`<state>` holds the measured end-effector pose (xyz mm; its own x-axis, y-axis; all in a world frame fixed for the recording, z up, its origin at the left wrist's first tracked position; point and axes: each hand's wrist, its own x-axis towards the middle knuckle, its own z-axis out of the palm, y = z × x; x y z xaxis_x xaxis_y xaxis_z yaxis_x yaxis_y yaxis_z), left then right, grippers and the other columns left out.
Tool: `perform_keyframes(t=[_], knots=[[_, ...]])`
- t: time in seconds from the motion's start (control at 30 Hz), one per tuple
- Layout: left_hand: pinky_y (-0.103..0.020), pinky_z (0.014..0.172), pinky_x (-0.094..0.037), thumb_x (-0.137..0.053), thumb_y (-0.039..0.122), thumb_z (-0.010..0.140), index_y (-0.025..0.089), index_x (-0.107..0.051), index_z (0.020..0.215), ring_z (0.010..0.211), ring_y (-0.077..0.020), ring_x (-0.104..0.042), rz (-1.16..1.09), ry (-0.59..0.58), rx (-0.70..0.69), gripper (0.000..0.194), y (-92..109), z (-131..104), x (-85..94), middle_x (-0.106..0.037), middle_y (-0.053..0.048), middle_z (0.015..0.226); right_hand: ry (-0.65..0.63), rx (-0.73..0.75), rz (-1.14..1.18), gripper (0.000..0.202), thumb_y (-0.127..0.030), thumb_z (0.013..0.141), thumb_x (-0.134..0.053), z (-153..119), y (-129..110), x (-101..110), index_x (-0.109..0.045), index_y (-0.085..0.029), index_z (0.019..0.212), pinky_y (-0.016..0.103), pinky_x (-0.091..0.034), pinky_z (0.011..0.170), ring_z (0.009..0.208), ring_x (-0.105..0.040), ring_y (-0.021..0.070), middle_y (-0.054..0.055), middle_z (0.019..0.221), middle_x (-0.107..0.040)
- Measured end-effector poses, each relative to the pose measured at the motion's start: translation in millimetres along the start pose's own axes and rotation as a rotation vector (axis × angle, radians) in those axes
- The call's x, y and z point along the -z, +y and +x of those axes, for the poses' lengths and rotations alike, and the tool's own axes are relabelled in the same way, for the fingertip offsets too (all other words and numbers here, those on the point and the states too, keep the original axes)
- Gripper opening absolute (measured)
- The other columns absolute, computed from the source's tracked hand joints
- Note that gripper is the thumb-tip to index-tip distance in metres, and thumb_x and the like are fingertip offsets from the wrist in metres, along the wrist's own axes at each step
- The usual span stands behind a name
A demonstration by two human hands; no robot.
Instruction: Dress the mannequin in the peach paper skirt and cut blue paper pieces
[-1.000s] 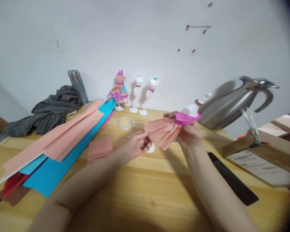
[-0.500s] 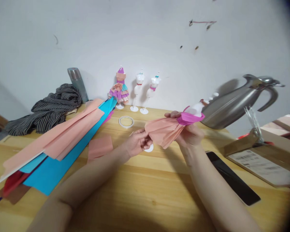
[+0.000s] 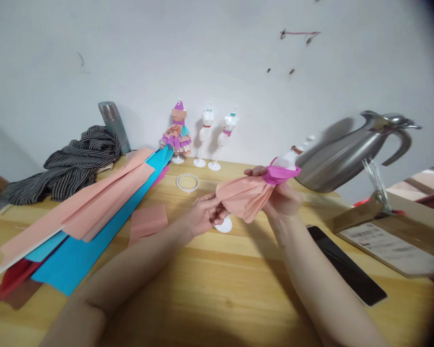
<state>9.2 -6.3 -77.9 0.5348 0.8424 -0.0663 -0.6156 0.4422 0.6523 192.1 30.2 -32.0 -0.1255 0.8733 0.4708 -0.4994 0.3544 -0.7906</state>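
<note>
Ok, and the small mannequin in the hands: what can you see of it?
The mannequin is glossy white, perhaps plastic, with a reddish-brown neck band and white knobs on top. It wears a magenta wrap and a pleated peach skirt, both looking like crepe paper. It is held tilted above the table, top toward the right. The right hand holds it around the waist; the left hand pinches at the hem. A white disc, seemingly its base, shows below.

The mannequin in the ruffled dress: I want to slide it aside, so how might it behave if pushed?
The mannequin might tip, since it stands tall on a small round base. It is probably light, looking like plastic and paper. Its thin, layered ruffles could crush easily.
</note>
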Motion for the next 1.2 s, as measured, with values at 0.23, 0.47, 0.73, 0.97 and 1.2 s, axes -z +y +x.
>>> perform_keyframes(t=[0.23,0.47,0.73,0.97,1.2], knots=[[-0.019,0.04,-0.028,-0.059,0.026,0.076,0.014,-0.057,0.079,0.049,-0.0095,-0.047,-0.077,-0.003,0.088,0.012,2,2,-1.8,-0.052,-0.002,0.064,0.012,0.012,-0.018,0.031,-0.045,0.055,-0.078,0,-2,3,-0.072,-0.026,0.079,0.046,-0.048,0.095,0.098,-0.064,0.0291,0.004,0.083,-0.069],[-0.02,0.04,-0.027,-0.053,0.057,0.081,0.014,-0.058,0.08,0.05,-0.0118,-0.047,-0.089,-0.016,0.054,0.043,-2,2,-2.3,-0.051,-0.003,0.062,0.01,0.031,-0.027,0.03,-0.044,0.057,-0.078,1,0,3,-0.072,-0.026,0.08,0.042,-0.049,0.094,0.094,-0.065,0.0257,0.003,0.083,-0.069],[-0.019,0.039,-0.028,-0.05,0.056,0.084,0.016,-0.055,0.082,0.048,-0.0102,-0.047,-0.074,0.055,0.067,0.041,-3,2,-7.6,-0.052,-0.002,0.062,0.0,0.014,-0.046,0.031,-0.044,0.058,-0.077,-1,1,1,-0.072,-0.025,0.081,0.049,-0.047,0.097,0.102,-0.064,0.0309,0.005,0.085,-0.071],[-0.017,0.04,-0.029,-0.067,0.044,0.077,0.014,-0.054,0.081,0.046,-0.0074,-0.048,-0.043,0.124,0.035,0.032,-5,0,-11.2,-0.053,0.001,0.06,-0.004,-0.001,-0.021,0.033,-0.043,0.055,-0.079,0,2,1,-0.071,-0.024,0.081,0.051,-0.048,0.096,0.105,-0.063,0.0335,0.006,0.083,-0.071],[-0.016,0.039,-0.027,-0.081,0.043,0.062,0.015,-0.05,0.071,0.044,-0.0056,-0.046,0.0,0.132,-0.072,0.043,-9,-2,-13.5,-0.051,0.003,0.054,-0.001,0.013,-0.057,0.034,-0.045,0.057,-0.077,0,3,2,-0.07,-0.024,0.083,0.051,-0.047,0.097,0.107,-0.063,0.0336,0.007,0.087,-0.072]])
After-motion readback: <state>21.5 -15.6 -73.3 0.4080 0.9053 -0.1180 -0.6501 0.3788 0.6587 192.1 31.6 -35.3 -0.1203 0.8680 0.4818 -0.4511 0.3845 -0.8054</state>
